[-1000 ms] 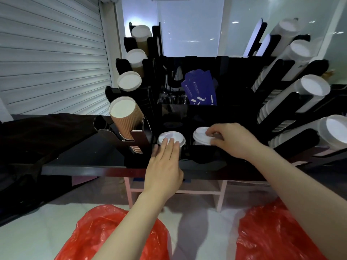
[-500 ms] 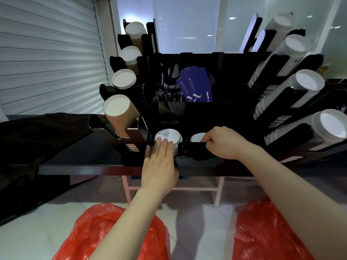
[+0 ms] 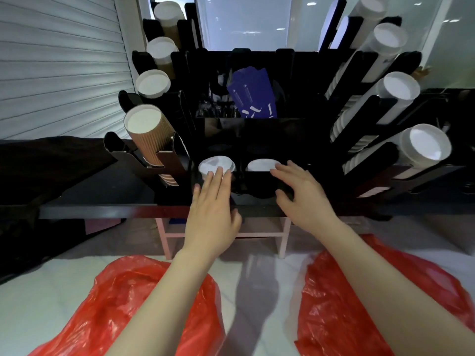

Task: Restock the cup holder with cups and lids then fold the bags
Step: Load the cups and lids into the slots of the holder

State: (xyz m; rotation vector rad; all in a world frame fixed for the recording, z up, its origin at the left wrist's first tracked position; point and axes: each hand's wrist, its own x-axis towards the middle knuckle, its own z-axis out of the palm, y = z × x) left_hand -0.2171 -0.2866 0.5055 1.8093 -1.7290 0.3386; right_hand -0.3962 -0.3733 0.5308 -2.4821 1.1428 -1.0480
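View from above and behind two bare forearms reaching toward a black holder (image 3: 257,129) that stands on a dark worktop (image 3: 102,196). The left hand (image 3: 213,214) is flat, fingers straight and close together, their tips resting on the left lids (image 3: 217,163), a white stack in the holder's front left compartment. The right hand (image 3: 303,199) is spread wide and holds nothing; its fingertips reach the near edge of the right lids (image 3: 259,165), a white stack in the compartment just beside the first. Whether they press on it cannot be told. Brown cups (image 3: 149,134), stacked and ribbed, lean out of the slanted racks on the holder's left side. White cups (image 3: 424,147) lean out of the racks on its right side. Blue packets (image 3: 253,96) stand upright in a middle compartment behind the lids. On the pale floor (image 3: 257,291) below the worktop lie two crumpled red plastic bags, the left bag (image 3: 144,304) under the left forearm and the right bag (image 3: 359,304) under the right forearm, well apart. A white shutter (image 3: 59,65) fills the upper left.
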